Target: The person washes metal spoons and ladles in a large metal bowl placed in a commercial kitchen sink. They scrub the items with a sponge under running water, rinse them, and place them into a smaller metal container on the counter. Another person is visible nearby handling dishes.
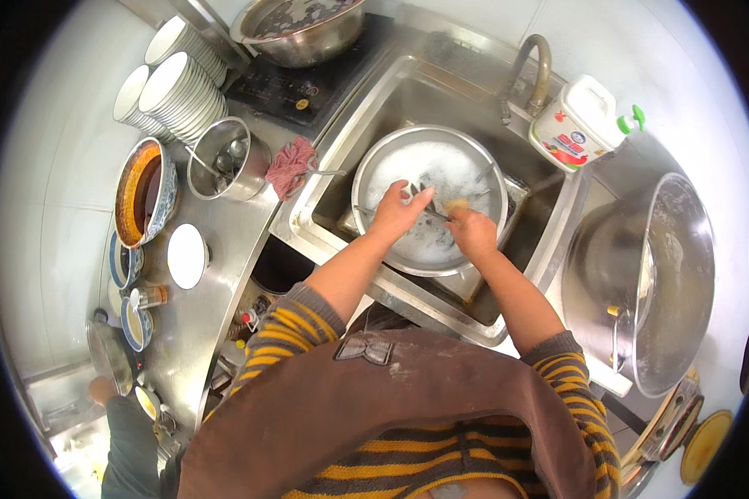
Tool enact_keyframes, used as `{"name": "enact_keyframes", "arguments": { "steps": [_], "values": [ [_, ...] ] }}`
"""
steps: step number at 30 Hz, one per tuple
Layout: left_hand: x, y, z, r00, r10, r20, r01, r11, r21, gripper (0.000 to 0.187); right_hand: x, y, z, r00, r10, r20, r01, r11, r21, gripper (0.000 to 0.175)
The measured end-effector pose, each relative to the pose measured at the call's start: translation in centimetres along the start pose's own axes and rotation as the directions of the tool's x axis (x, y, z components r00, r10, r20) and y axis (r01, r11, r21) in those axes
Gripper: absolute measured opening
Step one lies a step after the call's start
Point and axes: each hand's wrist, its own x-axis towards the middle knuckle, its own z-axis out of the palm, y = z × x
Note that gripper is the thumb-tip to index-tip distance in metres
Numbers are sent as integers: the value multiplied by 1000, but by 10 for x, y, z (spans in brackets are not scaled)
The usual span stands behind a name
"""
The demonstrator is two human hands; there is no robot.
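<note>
A round metal basin of foamy water stands in the stainless steel sink. Over its middle, my left hand has thumb and fingers around the end of some dark, slim metal utensils, probably cutlery. The right hand is closed on the near end of a utensil, beside a yellowish piece, perhaps a sponge. More utensil handles poke out of the foam along the basin's right side and at its left rim. How many pieces the hands hold is unclear.
A curved faucet and a white detergent jug stand behind the sink. At right is a large metal pot. Left are a utensil pot, a red cloth, stacked bowls and a sauce bowl. Another person's arm reaches in lower left.
</note>
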Motion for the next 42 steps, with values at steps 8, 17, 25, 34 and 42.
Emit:
{"name": "enact_keyframes", "arguments": {
  "steps": [8,17,25,34,42],
  "values": [
    [48,-13,25,986,24,165,-73,953,294,29,0,4,14,996,-20,-85,20,1000,-4,25],
    [45,34,10,979,79,186,-108,983,151,12,99,77,-48,866,310,-393,-171,921,351,35],
    [75,57,30,944,119,308,14,918,-397,18,185,98,-58,861,289,-418,-310,951,20,43],
    [95,70,74,867,57,495,99,954,-284,20,200,123,-45,863,190,-467,-127,978,164,24],
    [81,105,107,840,249,482,-280,960,-8,22,169,112,-71,942,172,-289,-187,982,-25,40]
  ]
}}
